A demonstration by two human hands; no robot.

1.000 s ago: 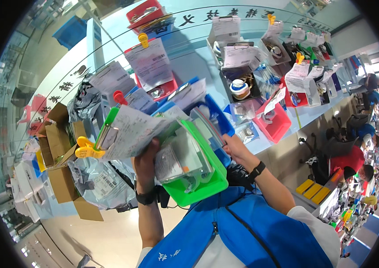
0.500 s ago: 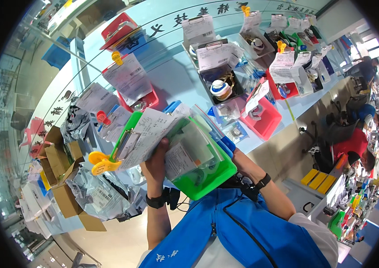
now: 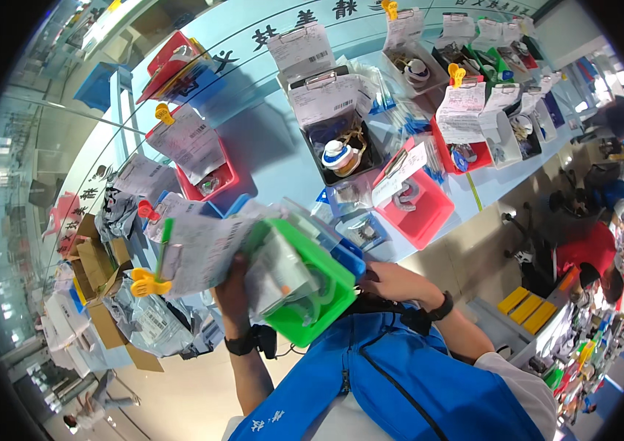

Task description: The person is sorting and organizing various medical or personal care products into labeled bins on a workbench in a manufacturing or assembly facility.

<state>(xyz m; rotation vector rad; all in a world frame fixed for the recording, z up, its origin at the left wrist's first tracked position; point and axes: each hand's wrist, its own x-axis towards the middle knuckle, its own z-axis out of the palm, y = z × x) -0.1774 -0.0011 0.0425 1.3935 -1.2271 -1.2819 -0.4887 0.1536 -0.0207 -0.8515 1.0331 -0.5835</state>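
Observation:
Tilted in front of my chest is a green plastic bin (image 3: 324, 300) holding a clear bag and papers. A clipboard of printed papers (image 3: 205, 246) with a yellow clip tag (image 3: 149, 282) is attached at its left end. My left hand (image 3: 234, 283) grips the bin's left end, its fingers partly hidden by the papers. Against the far side of the green bin sits a blue bin (image 3: 348, 257). Closed at the blue bin's right corner is my right hand (image 3: 400, 283), fingertips partly hidden. A pink bin (image 3: 420, 209) with a paper slip lies just beyond.
A black bin (image 3: 341, 151) with a blue-and-white round item stands farther back, with several bins and clipboards to its right. On the left are a red bin (image 3: 216, 176), an opened cardboard box (image 3: 99, 257) and plastic-wrapped parcels (image 3: 154, 320). People sit at the right.
Both bins have moved left and slightly down with my left hand, and the papers have swung left. My right hand has come down along the blue bin's edge. The view has shifted a little.

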